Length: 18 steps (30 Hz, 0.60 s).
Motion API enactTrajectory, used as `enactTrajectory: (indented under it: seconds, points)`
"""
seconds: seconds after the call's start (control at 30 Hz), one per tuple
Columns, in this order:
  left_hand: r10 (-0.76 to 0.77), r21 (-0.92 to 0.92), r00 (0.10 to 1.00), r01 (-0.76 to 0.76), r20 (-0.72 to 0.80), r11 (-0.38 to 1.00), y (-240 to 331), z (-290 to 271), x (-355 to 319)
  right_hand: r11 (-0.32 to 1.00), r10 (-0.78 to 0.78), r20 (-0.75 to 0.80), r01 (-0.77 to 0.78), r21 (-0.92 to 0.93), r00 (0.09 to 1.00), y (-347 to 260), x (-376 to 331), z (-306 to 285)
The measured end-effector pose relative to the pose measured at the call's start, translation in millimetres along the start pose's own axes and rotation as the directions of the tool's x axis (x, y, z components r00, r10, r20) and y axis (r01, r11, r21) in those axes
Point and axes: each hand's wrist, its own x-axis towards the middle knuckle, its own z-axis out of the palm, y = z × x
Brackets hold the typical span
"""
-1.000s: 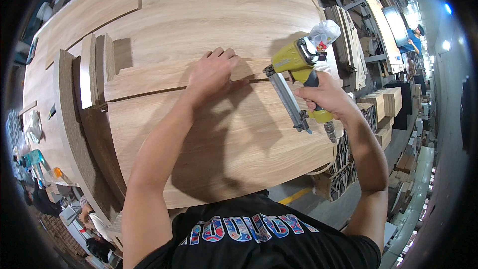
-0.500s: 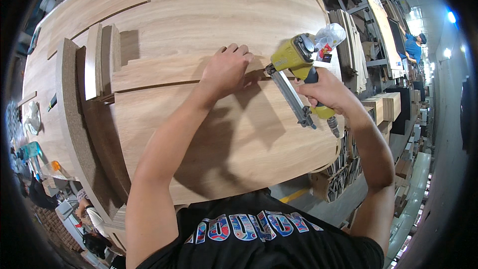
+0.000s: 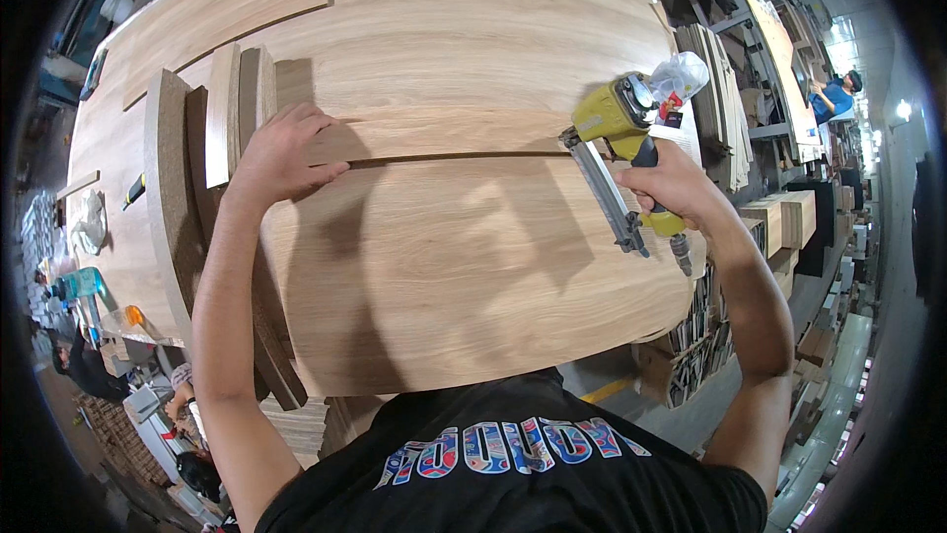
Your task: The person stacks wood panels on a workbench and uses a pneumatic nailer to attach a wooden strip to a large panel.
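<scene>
A: Left hand?
B: Fingers spread flat on the upper wood panel, beside the upright strips.
A: Right hand?
B: Fingers wrapped around the yellow nail gun; nose apparently at the panel seam, above the lower panel.

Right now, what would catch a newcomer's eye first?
The yellow nail gun, gripped in the right hand at the right end of the seam. Next, the left hand pressing flat on the pale wood panel at centre, with upright board offcuts just left.
</scene>
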Motion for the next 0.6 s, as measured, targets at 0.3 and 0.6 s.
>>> enactTrajectory:
  seconds: [0.3, 0.6]
  points:
    - [0.026, -0.019, 0.994, -0.029, -0.104, 0.999, -7, 5, -10, 0.998, -0.044, 0.12, 0.037, 0.055, 0.992, -17, 8, 32]
    - [-0.012, -0.096, 0.995, 0.003, -0.096, 0.995, -15, 12, -11, 0.998, -0.066, 0.177, 0.068, -0.003, 0.982, -38, 14, 54]
